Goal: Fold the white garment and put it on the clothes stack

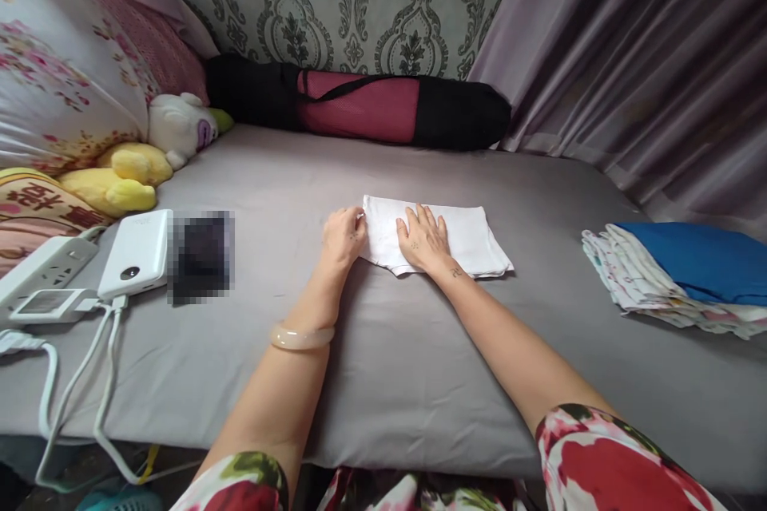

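Cloth, white and folded, is lying on the grey sheet in front of the person. The right hand is resting flat and released upon it, with fingers extended. The left hand is touching its left edge with curled fingers; one cannot tell whether they are grasping it. Folded fabrics are lying stacked, well apart, on the right side.

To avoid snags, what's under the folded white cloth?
The white cloth lies on the grey sheet, visible around its edges. The right hand rests flat on top; the left hand is at its left edge. Anything directly beneath is covered.
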`<state>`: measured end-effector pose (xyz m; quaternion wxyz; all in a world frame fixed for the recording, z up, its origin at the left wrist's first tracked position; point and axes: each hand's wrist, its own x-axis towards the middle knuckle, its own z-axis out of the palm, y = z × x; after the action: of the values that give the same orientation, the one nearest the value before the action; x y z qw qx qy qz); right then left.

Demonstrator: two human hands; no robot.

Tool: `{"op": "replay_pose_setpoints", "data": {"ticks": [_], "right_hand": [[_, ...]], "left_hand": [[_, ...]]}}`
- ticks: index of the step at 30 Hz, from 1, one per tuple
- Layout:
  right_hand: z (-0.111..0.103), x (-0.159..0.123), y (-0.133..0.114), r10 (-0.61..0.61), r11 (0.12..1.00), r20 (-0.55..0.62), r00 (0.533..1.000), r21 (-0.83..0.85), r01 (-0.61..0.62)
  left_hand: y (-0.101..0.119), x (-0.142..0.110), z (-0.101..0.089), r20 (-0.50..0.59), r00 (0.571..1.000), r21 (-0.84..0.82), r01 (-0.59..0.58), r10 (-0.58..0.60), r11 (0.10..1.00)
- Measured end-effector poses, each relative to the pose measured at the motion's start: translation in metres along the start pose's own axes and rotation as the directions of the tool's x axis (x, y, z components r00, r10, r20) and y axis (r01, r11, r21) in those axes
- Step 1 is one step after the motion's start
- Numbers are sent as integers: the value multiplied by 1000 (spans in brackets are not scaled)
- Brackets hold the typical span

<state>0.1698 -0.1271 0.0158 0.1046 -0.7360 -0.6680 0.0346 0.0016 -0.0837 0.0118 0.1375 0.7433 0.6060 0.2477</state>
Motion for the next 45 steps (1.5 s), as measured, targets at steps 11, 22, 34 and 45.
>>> {"op": "replay_pose_setpoints", "data": {"ticks": [11,22,34,45], "right_hand": [[2,-6,-30,-59,998,17,998,-7,59],[-6,10,-34,-65,998,52,997,-5,65],[2,27,-42,-80,997,89,993,-17,82],[15,37,-66,-147,989,104,984,13,146]], "left_hand": [[2,0,-7,-40,991,-53,127,-129,991],[1,0,-6,-26,986,-90,162,-165,983],[0,2,-8,-47,974,-162,213,-223,964],[-3,5,-12,-90,950,-285,264,-300,921]]}}
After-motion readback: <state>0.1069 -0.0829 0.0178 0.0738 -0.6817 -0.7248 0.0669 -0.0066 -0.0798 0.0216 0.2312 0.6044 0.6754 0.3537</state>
